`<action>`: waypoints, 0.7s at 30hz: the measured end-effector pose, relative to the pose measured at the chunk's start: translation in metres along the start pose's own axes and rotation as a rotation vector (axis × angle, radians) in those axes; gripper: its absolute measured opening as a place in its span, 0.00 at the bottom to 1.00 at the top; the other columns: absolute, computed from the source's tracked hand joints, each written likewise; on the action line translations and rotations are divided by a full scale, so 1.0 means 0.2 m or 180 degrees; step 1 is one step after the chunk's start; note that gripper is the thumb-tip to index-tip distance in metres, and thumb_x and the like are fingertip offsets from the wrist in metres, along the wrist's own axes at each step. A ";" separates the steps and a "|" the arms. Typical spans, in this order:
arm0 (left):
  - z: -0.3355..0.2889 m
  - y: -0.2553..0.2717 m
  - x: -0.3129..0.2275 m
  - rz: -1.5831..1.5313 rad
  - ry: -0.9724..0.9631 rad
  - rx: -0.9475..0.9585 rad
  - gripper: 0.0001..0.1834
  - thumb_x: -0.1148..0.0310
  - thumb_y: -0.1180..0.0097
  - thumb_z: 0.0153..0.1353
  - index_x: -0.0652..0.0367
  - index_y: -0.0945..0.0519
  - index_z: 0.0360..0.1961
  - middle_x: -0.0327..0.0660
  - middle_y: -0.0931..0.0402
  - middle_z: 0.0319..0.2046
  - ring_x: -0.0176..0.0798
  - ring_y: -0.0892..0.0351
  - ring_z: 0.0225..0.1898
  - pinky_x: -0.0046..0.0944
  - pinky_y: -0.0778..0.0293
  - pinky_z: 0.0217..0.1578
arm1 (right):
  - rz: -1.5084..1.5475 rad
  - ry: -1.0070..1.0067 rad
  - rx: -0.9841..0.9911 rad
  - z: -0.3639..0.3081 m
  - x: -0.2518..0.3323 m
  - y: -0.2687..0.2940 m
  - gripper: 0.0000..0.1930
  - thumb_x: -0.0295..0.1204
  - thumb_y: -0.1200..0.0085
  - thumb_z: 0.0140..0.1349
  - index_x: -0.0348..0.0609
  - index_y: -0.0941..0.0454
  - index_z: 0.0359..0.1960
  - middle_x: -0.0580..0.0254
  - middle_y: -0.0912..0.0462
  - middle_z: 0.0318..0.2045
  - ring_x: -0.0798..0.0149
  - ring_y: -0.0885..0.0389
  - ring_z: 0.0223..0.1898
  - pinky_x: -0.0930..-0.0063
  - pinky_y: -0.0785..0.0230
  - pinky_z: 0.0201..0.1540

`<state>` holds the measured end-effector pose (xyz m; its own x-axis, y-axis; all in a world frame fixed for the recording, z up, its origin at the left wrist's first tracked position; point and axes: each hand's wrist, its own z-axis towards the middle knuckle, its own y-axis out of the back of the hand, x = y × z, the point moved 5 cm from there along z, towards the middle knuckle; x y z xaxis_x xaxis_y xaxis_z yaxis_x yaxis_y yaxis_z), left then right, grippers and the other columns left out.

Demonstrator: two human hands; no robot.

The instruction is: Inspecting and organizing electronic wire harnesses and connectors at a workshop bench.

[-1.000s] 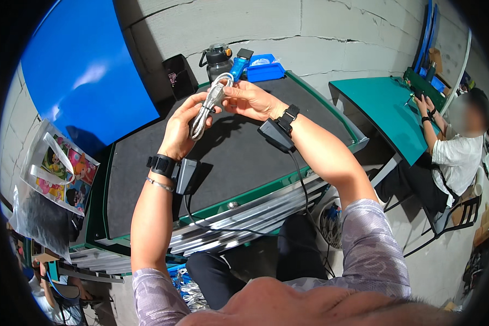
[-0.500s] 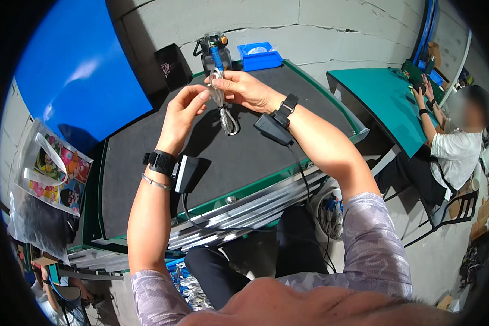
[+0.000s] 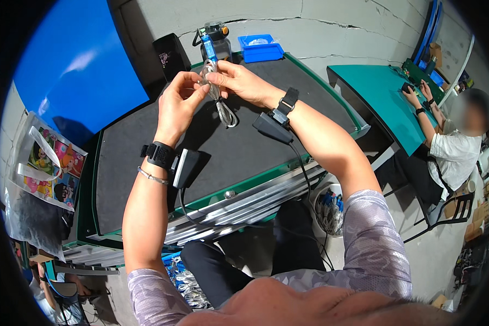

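Note:
Both hands are raised over a black-topped table [image 3: 244, 146]. My left hand [image 3: 180, 103] and my right hand [image 3: 239, 81] pinch a coiled grey cable [image 3: 223, 111] between them; its loop hangs down below the fingers. A blue connector piece [image 3: 208, 49] sticks up from the top of the bundle. Each wrist wears a black strap with a small black device hanging from it, and a black wire runs from those down past the table's front edge.
At the table's far edge stand a blue tray [image 3: 261, 50], a dark jug-like object [image 3: 216, 38] and a black box [image 3: 170, 54]. A blue board [image 3: 76, 70] leans left. Another person [image 3: 462, 146] sits at a teal table [image 3: 380, 92] on the right. A bin of cables [image 3: 326, 209] sits below.
The cable bundle has turned from slanted to hanging straight down, and its loop now dangles free below my fingers. Both hands stay close together at the top of the coil.

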<state>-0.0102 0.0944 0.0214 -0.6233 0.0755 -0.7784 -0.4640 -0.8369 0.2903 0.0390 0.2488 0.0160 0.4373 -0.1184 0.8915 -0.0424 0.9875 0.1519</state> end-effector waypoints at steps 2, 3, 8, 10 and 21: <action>0.00 0.01 0.01 0.0286 0.0104 -0.0028 0.11 0.69 0.36 0.61 0.60 0.24 0.41 0.31 0.23 0.35 0.26 0.24 0.40 0.28 0.27 0.44 | 0.0006 0.0029 0.0049 0.00 0.00 0.00 0.19 0.47 0.44 0.66 0.44 0.25 0.45 0.73 0.26 0.28 0.79 0.29 0.27 0.84 0.35 0.32; 0.00 0.02 0.01 0.0187 0.0058 -0.0206 0.11 0.69 0.34 0.58 0.61 0.22 0.38 0.32 0.21 0.31 0.24 0.24 0.34 0.27 0.27 0.38 | -0.0052 0.0022 0.0052 0.00 0.00 0.00 0.18 0.46 0.45 0.67 0.44 0.26 0.45 0.73 0.26 0.27 0.79 0.29 0.27 0.84 0.35 0.31; 0.00 0.01 0.02 -0.0112 0.0129 -0.0128 0.11 0.68 0.33 0.58 0.61 0.24 0.35 0.31 0.22 0.30 0.22 0.25 0.34 0.26 0.29 0.37 | -0.0177 -0.0008 0.0116 0.01 -0.01 0.01 0.18 0.47 0.48 0.69 0.44 0.27 0.44 0.73 0.26 0.27 0.80 0.30 0.26 0.85 0.35 0.31; -0.01 0.01 0.01 -0.0181 0.0150 -0.0104 0.11 0.68 0.33 0.59 0.61 0.24 0.34 0.30 0.23 0.29 0.21 0.26 0.34 0.25 0.30 0.36 | -0.0152 0.0025 0.0182 0.01 -0.01 -0.01 0.17 0.47 0.50 0.70 0.45 0.28 0.44 0.73 0.26 0.28 0.80 0.30 0.26 0.85 0.36 0.30; -0.01 0.02 -0.02 -0.0877 -0.0086 -0.0317 0.10 0.68 0.35 0.60 0.59 0.25 0.34 0.29 0.27 0.28 0.23 0.29 0.33 0.26 0.31 0.38 | 0.0707 -0.0453 0.0411 -0.01 -0.04 -0.06 0.16 0.47 0.56 0.73 0.51 0.27 0.49 0.76 0.28 0.31 0.81 0.35 0.26 0.85 0.40 0.29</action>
<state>-0.0081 0.0903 0.0239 -0.4995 0.3206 -0.8048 -0.5548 -0.8319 0.0130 0.0376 0.2389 0.0060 0.2743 0.0769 0.9586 -0.2411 0.9705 -0.0089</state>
